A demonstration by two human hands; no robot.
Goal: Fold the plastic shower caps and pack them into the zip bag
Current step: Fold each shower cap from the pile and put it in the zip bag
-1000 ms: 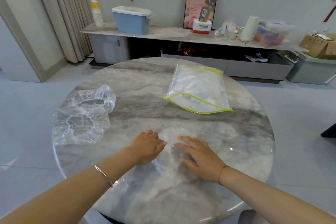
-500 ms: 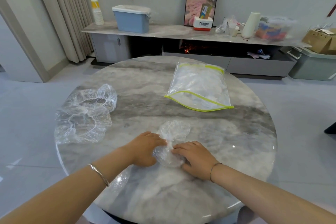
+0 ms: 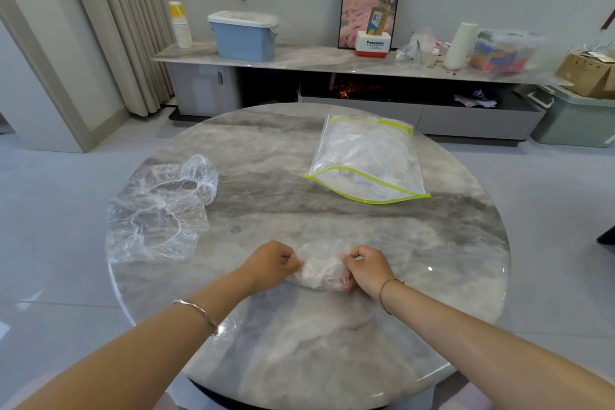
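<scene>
Left grip (image 3: 271,265): fingers curled, pinching the bunched shower cap (image 3: 321,273) at its left end.
Right grip (image 3: 367,268): pinching its right end.
Writing: "Panasonic" on the white box (image 3: 372,45), well beyond both grips.

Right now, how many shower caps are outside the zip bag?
3 at least: one cap bunched between left hand and right hand; two overlapping in the left pile, more may hide there.

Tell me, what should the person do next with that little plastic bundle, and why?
Probably lift the shower cap and carry it to the zip bag. The left hand and right hand pinch its two ends, it looks bunched small enough, and the bag lies just beyond them, seemingly with caps inside already.
</scene>
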